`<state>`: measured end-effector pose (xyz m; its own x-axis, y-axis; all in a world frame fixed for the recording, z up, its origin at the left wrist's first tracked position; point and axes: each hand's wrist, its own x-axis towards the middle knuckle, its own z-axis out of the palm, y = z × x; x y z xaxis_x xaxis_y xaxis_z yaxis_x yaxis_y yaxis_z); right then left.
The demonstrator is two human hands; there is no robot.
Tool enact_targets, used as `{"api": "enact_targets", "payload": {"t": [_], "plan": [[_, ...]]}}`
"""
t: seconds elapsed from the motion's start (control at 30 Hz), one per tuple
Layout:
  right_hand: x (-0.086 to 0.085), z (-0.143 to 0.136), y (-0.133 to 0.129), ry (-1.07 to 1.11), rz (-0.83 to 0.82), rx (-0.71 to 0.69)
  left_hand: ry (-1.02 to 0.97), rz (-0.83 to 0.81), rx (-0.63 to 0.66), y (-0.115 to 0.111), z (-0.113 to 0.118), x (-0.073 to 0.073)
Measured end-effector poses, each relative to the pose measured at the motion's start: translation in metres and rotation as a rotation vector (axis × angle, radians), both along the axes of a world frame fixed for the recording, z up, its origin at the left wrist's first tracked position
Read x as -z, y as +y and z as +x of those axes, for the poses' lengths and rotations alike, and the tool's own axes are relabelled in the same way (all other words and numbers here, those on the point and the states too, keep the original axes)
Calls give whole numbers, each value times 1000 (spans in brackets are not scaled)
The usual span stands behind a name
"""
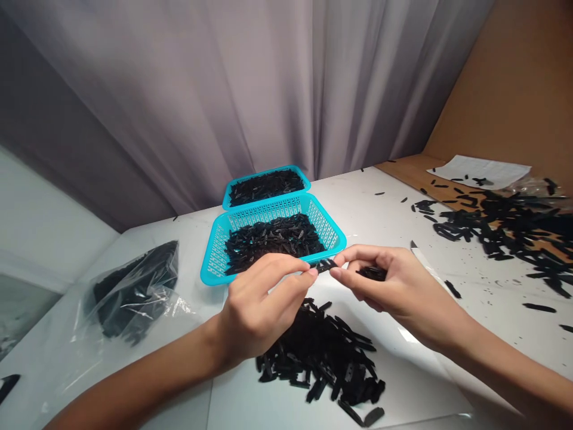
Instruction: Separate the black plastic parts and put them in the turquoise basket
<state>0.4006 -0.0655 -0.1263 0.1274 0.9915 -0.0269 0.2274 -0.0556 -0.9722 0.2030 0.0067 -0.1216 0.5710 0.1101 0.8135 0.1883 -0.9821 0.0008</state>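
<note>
Small black pieces are pinched between the fingertips of both hands, just past the near rim of the front blue basket. My left hand is closed on the left end. My right hand pinches the right end and keeps more black pieces within its curled fingers. The front basket holds a heap of similar pieces. Below the hands lies a loose pile of black pieces on a white sheet, partly covered by my left hand.
A second blue basket with black pieces stands behind the first. A clear plastic bag of black pieces lies at left. More pieces are scattered at right near a white paper. A grey curtain hangs behind the table.
</note>
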Motion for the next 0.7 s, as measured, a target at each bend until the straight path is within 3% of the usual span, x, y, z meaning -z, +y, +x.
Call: {"api": "enact_targets", "payload": {"t": [0.2,0.43,0.53,0.7], "plan": [[-5,5,-2,-39,101,48,38,47,6,3,-4,0],[-6,-1,-5,-251,326,32,-2,-66,61,0,1,1],[-5,-2,-5,-276,346,8,-68,-297,59,-2,5,-1],[-6,-1,-4,-101,158,-32,-91,-1017,25,-5,9,-6]]}}
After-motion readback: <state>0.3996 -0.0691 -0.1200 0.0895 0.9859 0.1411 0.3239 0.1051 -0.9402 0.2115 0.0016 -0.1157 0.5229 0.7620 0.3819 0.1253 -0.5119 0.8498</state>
